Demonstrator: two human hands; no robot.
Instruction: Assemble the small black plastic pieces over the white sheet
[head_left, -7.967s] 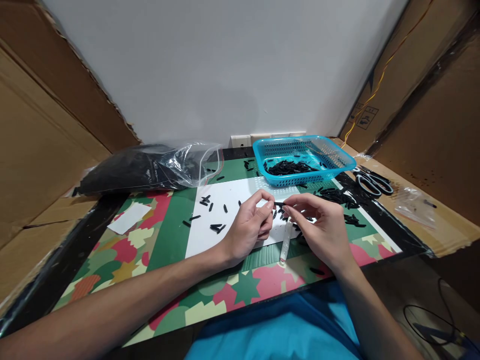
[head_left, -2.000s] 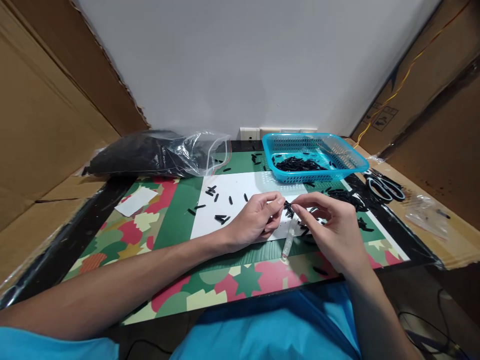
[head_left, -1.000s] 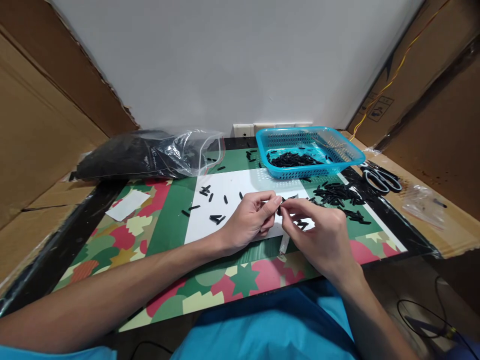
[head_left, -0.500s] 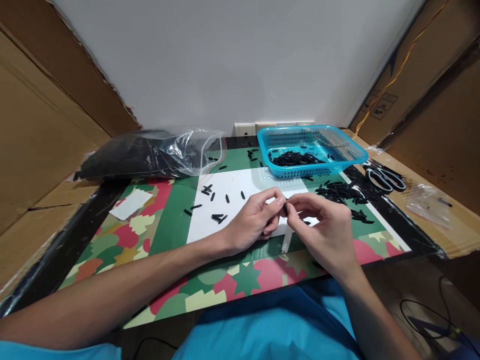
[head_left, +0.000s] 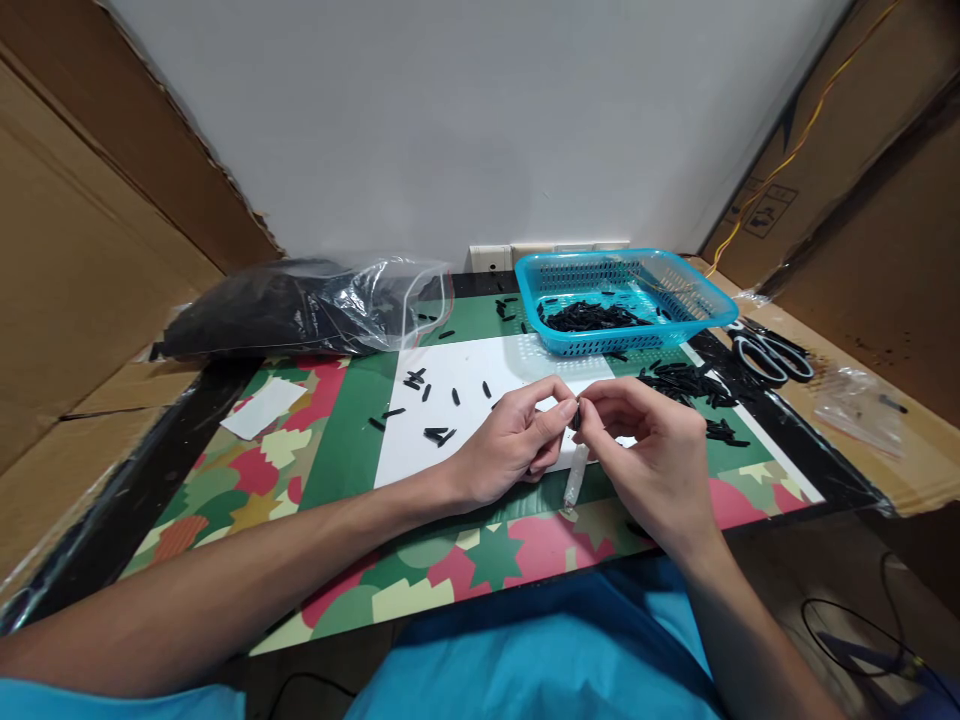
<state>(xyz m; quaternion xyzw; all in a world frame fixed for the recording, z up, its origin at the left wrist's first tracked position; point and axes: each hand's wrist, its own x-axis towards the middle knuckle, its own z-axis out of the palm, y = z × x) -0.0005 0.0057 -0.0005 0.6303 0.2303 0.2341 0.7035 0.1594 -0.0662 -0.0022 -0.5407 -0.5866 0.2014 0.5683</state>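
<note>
A small black piece sits pinched between the fingertips of both hands, held just above the near edge of the white sheet. The left hand grips it from the left with thumb and forefinger closed on it; the right hand meets it from the right, its fingertips closed on the same piece, so the two hands touch there. The piece is mostly covered by the fingers, and its shape is hard to make out. A pale stick pokes out below the right hand, slanting down to the patterned mat; its upper end is hidden by the hand.

Loose black pieces lie scattered on the sheet left of the hands, with bare mat beyond. A heap of black pieces lies right of the hands, near the blue basket. Scissors rest at the mat's right edge, a plastic bag at the far left. Cardboard walls close in both sides.
</note>
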